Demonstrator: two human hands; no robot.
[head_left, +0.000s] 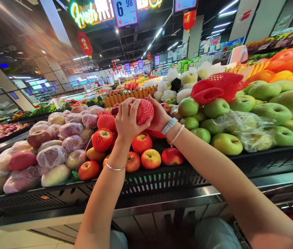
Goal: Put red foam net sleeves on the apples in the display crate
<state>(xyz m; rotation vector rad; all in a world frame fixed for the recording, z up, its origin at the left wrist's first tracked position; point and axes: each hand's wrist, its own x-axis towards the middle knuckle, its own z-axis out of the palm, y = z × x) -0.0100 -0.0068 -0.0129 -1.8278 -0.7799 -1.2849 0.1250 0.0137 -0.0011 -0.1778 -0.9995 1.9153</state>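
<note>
Supermarket fruit counter [159,179]. Along front edge: loose apples [151,158], could roll over the rim if bumped. Farther back, held up between left hand [128,119] and right hand [160,116], fingers curled round: netted apple [145,111]. Could slip with a loosened grip.

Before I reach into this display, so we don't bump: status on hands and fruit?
Left hand, right hand: both around one red-netted fruit. Partly hidden by hands. Apples crowded below.

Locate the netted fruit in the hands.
Head view, near centre: the netted fruit sits between the left hand and right hand, above the bare apples along the black tray's front edge.
</note>
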